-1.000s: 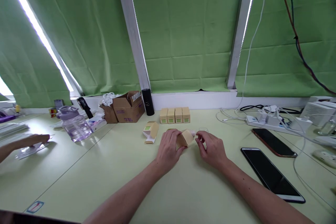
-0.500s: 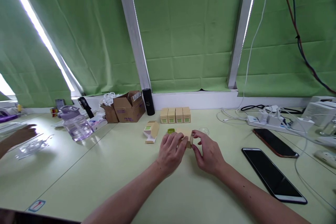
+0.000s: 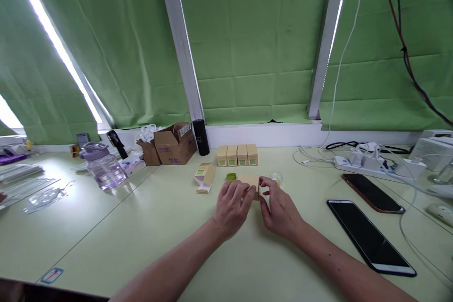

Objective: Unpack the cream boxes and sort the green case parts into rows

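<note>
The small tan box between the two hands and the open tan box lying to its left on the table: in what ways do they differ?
The held box lies between the left hand and the right hand, both gripping it; the open box lies alone, untouched. The held box looks closed at its visible end, while the open box has its flaps spread, showing a white inside. Both are tan cardboard, of similar size, on the table.

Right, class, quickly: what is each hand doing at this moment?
Left hand: closed on the small tan cardboard box.
Right hand: fingers pinching that box's right end.
</note>
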### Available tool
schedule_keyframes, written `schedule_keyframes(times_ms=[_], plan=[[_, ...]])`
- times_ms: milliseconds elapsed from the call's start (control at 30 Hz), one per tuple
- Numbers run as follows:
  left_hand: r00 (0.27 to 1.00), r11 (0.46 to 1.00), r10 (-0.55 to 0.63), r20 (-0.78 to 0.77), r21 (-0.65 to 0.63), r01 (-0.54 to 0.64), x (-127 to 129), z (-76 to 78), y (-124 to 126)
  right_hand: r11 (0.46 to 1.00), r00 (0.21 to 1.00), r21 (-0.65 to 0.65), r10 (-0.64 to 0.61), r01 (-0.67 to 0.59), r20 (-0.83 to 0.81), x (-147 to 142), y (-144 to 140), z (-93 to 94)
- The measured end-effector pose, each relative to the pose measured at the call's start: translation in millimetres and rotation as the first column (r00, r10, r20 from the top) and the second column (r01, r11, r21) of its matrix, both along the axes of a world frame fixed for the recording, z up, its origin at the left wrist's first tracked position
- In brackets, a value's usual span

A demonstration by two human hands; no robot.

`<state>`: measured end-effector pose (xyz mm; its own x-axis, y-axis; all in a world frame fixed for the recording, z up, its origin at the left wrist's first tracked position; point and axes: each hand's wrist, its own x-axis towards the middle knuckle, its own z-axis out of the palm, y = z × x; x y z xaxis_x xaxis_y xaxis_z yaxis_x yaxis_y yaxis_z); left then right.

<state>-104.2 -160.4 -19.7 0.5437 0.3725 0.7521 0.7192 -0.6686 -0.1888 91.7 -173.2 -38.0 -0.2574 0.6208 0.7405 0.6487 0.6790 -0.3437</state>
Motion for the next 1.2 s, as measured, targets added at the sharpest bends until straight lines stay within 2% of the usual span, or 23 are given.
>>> schedule_keyframes(times_ms=[200,500,633,800,967,1067,1200], plan=[[0.999,0.999,0.037,-0.026,0.012,-0.036,6,4.3,-3,1.000,1.000,0.013,-0.021,0.021,0.004,-2,1,-0.9],[0.999,0.993,0.033,0.011,-0.115,-0.031,9,8.0,-5,0.996,0.996,0.035,-0.075,0.076,-0.042,-4,3,1.3],[0.999,0.983,0.012,0.045,-0.184,-0.004,8,8.3,-4,0.995,0.992,-0.033,-0.092,0.089,-0.086,0,1,6.7],[0.983,0.931,-0.009,0.184,-0.357,0.076,5,2.3,0,0.991,0.977,-0.133,-0.044,0.017,-0.207,6,4,9.5],[0.971,0.864,0.002,0.241,-0.490,0.120,3,0.3,2,0.981,0.944,-0.181,-0.122,0.068,-0.306,13,11,8.7],[0.977,0.853,0.003,0.212,-0.510,0.108,3,3.7,1,0.986,0.937,-0.095,-0.159,0.135,-0.312,19,16,9.3],[0.983,0.846,-0.002,0.186,-0.523,0.101,3,7.3,0,0.968,0.956,0.136,-0.173,0.209,-0.236,29,23,10.2]])
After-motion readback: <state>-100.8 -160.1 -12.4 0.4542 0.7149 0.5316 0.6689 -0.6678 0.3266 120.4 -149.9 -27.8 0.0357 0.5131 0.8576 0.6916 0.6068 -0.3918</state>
